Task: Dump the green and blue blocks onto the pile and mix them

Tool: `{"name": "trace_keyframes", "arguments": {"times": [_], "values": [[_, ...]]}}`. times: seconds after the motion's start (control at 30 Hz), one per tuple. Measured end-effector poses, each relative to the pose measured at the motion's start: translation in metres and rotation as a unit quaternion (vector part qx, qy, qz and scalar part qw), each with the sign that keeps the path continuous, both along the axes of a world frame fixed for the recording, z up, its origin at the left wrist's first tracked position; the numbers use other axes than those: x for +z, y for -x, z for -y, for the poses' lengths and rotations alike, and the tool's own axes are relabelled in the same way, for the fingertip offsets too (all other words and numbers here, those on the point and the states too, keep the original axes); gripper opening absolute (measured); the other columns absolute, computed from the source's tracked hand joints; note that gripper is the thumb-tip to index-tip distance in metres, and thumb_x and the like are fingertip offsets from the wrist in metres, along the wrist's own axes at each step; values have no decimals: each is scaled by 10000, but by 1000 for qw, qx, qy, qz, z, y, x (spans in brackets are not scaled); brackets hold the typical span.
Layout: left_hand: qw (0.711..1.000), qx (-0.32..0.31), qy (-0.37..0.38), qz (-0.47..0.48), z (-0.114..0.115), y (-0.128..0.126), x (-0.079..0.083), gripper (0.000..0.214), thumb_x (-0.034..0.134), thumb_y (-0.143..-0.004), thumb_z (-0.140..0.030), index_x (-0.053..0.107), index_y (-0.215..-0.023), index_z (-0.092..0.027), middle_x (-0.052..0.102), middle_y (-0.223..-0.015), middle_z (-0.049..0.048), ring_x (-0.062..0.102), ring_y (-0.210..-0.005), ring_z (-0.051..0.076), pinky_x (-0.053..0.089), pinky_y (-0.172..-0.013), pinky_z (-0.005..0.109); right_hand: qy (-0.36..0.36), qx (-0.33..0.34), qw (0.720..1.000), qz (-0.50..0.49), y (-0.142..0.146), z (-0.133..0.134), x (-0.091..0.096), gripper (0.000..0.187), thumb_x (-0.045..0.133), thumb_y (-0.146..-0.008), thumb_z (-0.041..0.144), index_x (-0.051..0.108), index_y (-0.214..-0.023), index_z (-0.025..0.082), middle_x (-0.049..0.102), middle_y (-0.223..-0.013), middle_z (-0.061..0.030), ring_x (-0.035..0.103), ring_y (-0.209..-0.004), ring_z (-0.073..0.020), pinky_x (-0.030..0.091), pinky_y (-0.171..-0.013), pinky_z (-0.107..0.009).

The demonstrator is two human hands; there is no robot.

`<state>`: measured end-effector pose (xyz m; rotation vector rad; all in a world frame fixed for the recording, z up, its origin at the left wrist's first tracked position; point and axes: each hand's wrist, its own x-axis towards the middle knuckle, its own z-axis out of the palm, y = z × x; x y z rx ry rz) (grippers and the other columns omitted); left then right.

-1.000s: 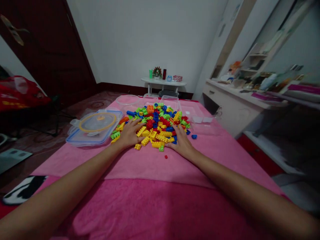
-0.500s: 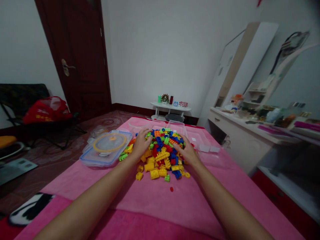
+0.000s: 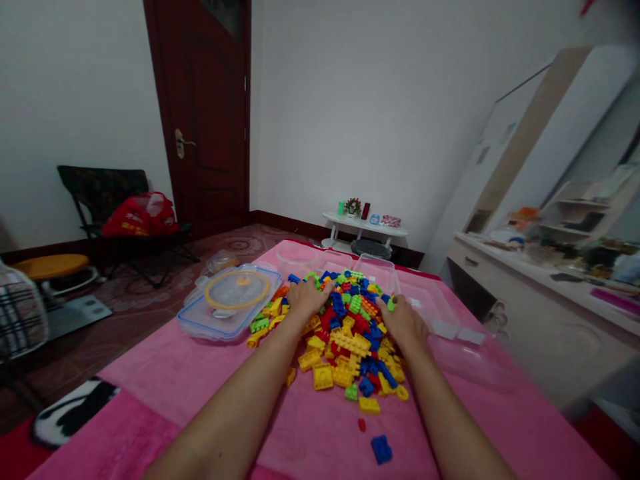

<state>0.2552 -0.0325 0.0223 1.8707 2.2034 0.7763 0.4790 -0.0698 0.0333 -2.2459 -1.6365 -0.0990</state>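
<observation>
A heap of small plastic building bricks [image 3: 345, 333] in yellow, red, blue, green and orange lies on a pink cloth [image 3: 200, 380]. My left hand [image 3: 306, 300] rests on the heap's left side, fingers curled into the bricks. My right hand [image 3: 403, 321] presses against the heap's right side, fingers bent around bricks. Whether either hand actually grips a brick is hidden. One blue brick [image 3: 382, 449] and a tiny red piece [image 3: 361, 424] lie loose near me.
A clear lidded box with a yellow ring [image 3: 231, 300] sits left of the heap. Clear empty tubs [image 3: 370, 265] stand behind it, and clear lids [image 3: 450, 330] lie to the right. A white dresser [image 3: 540, 313], a small white table [image 3: 364, 227] and a dark door [image 3: 205, 113] surround the bed.
Both hands slid from the near edge of the heap up along its sides to the far part, pushing bricks together. The camera tilted up and left.
</observation>
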Motion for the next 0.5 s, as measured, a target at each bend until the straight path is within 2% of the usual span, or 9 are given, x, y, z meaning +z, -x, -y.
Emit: {"name": "trace_keyframes", "arguments": {"times": [0.1, 0.2, 0.27, 0.37, 0.5], "values": [[999, -38, 7, 21, -3, 3, 0, 850, 214, -713, -813, 586, -1181, -209, 650, -1100, 169, 562, -1073, 358, 405, -883, 465, 26, 26, 999, 5, 2, -2, -1, 694, 197, -822, 699, 514, -1216, 224, 643, -1059, -150, 607, -982, -333, 451, -792, -463], [994, -80, 18, 69, -7, 5, 0, 833, 230, -723, -806, 555, -1226, -226, 616, -1197, 135, 557, -1104, 334, 402, -913, 437, 51, 31, 998, -5, 1, -8, -4, 736, 189, -799, 732, 478, -1284, 261, 646, -1075, -160, 598, -1008, -362, 439, -805, -493], [989, -106, 27, 100, -8, 7, -1, 813, 268, -719, -803, 533, -1249, -247, 589, -1246, 109, 544, -1128, 323, 399, -928, 419, 61, 40, 996, -42, 1, -15, -9, 770, 195, -781, 755, 438, -1332, 277, 613, -1164, -159, 566, -1073, -369, 420, -848, -508], [980, -152, 29, 128, -7, 10, -2, 779, 337, -691, -809, 558, -1200, -263, 614, -1209, 79, 570, -1082, 303, 410, -917, 389, 65, 65, 988, -127, 0, -25, -21, 768, 202, -771, 768, 437, -1340, 308, 529, -1310, -113, 503, -1174, -342, 376, -930, -509], [963, -206, 30, 170, -6, 12, -2, 772, 436, -668, -782, 548, -1203, -236, 587, -1239, 70, 545, -1103, 288, 399, -934, 367, 38, 88, 972, -214, -4, -30, -36, 732, 280, -751, 770, 517, -1274, 316, 523, -1330, -56, 467, -1220, -301, 325, -1002, -490]]}}
